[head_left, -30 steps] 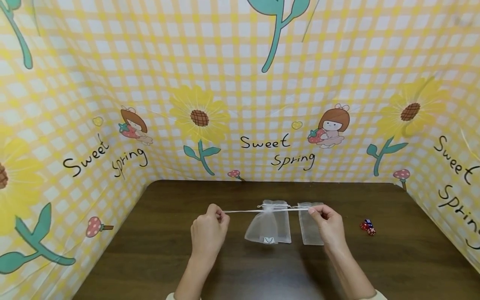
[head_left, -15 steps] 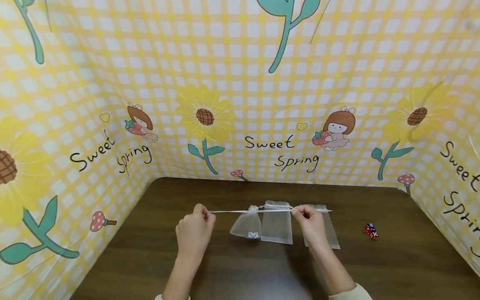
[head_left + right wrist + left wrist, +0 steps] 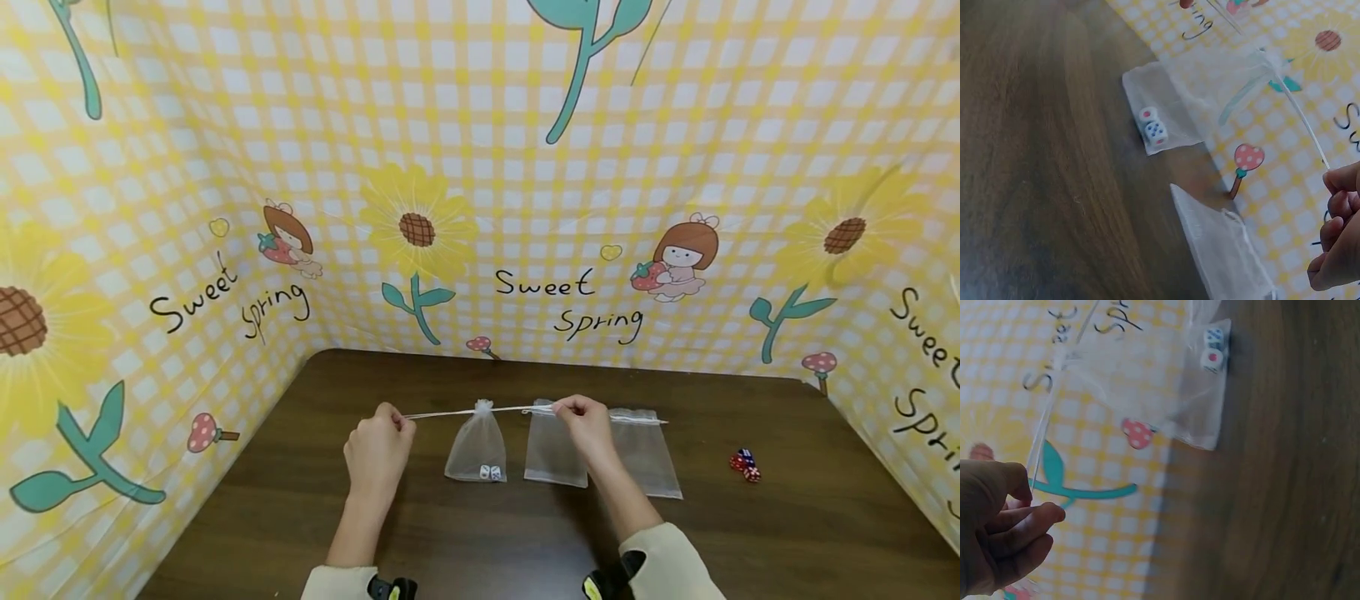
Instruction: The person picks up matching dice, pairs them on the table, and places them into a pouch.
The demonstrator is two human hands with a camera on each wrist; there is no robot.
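A sheer white drawstring bag (image 3: 474, 446) hangs or stands upright between my hands, its neck gathered tight. Two white dice (image 3: 490, 472) lie in its bottom; their pips show clearly in the right wrist view. My left hand (image 3: 378, 450) pinches the string loop on the left between thumb and forefinger. On the other side, my right hand (image 3: 587, 429) pinches the opposite string (image 3: 1302, 119). Both strings run nearly level and taut from the bag's neck. Whether the bag's base touches the table cannot be told.
Two more sheer bags lie flat on the dark wooden table (image 3: 480, 542): one (image 3: 553, 457) partly behind my right hand, another (image 3: 651, 462) further right. Several red and blue dice (image 3: 745, 464) sit together at the right. Yellow checked cloth (image 3: 450, 183) walls the table's back and sides.
Both hands and the filled bag have moved left, so the bag no longer overlaps the middle flat bag. Its neck is gathered more tightly. The head view has shifted slightly.
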